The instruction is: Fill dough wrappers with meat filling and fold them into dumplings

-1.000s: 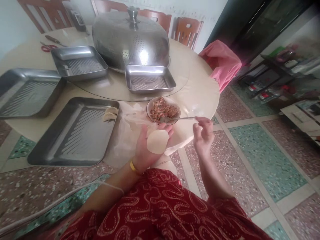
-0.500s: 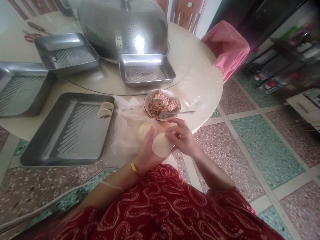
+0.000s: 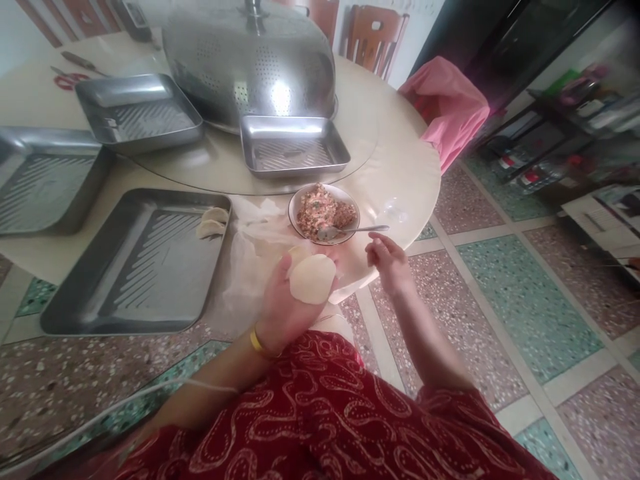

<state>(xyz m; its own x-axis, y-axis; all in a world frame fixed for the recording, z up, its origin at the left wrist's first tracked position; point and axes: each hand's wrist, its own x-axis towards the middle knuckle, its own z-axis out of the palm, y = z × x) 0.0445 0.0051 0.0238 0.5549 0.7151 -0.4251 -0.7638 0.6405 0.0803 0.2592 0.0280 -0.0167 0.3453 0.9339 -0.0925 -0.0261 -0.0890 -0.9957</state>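
A round, pale dumpling wrapper point(image 3: 313, 279) lies flat across the palm of my left hand point(image 3: 283, 307), which supports it from below with the thumb at its left edge. My right hand point(image 3: 390, 263) is off the wrapper, its fingers loosely bent and apart, with nothing visible in them. Just beyond those fingertips is the handle of a metal spoon point(image 3: 367, 229). The spoon's head rests in a bowl point(image 3: 291, 212) of minced filling point(image 3: 317, 208). Behind my left hand, more wrappers point(image 3: 299, 253) show partly on thin plastic sheeting point(image 3: 250, 250).
A large metal tray point(image 3: 150, 267) at left holds folded dumplings point(image 3: 213, 223) in its right corner. Further trays point(image 3: 295, 167) point(image 3: 140, 137) point(image 3: 90, 200) stand behind and left. A big perforated metal dome point(image 3: 250, 67) rises at the back. The table edge point(image 3: 430, 207) curves at right.
My right hand has let go of the wrapper and moved right, towards the spoon handle. The wrapper now lies flat on my left palm. The view has shifted slightly.
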